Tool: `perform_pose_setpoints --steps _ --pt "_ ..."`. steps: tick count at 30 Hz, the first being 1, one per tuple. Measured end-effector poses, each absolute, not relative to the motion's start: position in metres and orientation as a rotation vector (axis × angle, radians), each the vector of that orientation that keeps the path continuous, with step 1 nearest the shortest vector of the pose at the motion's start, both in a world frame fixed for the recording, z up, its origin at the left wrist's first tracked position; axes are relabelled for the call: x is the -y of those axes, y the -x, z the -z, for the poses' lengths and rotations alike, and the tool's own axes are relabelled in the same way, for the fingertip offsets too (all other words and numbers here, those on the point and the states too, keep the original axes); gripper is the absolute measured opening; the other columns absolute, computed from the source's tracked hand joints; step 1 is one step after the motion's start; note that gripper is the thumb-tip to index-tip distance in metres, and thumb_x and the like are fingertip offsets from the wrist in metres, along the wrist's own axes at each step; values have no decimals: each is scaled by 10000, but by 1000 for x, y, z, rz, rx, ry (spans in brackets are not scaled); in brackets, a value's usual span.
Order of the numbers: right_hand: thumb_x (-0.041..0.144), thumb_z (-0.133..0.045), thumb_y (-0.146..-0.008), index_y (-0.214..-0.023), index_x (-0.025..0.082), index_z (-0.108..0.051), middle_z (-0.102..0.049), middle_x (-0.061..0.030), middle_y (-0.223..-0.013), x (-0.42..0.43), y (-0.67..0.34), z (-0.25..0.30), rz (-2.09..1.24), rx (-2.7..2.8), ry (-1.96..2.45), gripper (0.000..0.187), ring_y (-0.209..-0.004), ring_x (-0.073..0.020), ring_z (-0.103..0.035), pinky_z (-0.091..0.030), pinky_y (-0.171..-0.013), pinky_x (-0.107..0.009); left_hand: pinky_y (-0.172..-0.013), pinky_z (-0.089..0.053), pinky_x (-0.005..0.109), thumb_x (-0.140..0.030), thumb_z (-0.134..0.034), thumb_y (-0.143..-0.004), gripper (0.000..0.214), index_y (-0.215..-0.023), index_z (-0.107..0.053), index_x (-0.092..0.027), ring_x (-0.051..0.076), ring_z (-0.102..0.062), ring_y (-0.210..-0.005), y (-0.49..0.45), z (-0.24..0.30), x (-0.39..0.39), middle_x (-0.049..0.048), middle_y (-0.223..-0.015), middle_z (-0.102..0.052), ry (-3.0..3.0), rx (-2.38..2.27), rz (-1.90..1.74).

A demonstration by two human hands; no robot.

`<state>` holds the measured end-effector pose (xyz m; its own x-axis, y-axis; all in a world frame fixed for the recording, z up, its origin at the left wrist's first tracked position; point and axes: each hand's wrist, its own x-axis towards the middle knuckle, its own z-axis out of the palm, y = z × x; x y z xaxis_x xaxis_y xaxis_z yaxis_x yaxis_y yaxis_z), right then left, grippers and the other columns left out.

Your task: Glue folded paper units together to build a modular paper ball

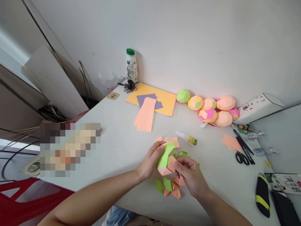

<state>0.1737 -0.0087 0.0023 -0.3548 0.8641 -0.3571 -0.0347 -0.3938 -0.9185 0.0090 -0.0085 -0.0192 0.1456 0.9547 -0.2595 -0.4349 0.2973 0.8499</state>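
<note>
The folded paper model (pixel 162 159) is made of flat, angular facets, bright green above and peach along its lower end. It is held over the white table (pixel 113 147), toward the front edge, and its long axis slants, the green end pointing to the back right corner, the peach end to the front edge. The left hand (pixel 151 160) grips its left side, thumb on the green face; the right hand (pixel 191 175) pinches a peach piece (pixel 172 164) against its right side.
</note>
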Motion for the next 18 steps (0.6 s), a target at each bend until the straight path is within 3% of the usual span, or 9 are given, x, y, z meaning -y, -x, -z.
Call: perform_pose_setpoints --steps 11,18 --pt "378 -710 -747 -605 165 -609 -493 27 -569 8 -172 -6 -1837 1165 1199 275 -537 -91 -435 -376 -526 -233 -642 -394 266 -478 -507 -839 329 -998 -565 -196 152 -512 -686 -8 12 10 0 -784 -595 -809 -1042 -1071" --pt "362 -699 -759 -619 164 -611 -492 24 -583 9 -173 -4 -1791 1199 1218 258 -563 -99 -433 -373 -544 -241 -668 -417 280 -466 -556 -811 339 -1006 -562 -188 175 -541 -745 -6 7 9 15 -829 -601 -897 -1097 -1066"
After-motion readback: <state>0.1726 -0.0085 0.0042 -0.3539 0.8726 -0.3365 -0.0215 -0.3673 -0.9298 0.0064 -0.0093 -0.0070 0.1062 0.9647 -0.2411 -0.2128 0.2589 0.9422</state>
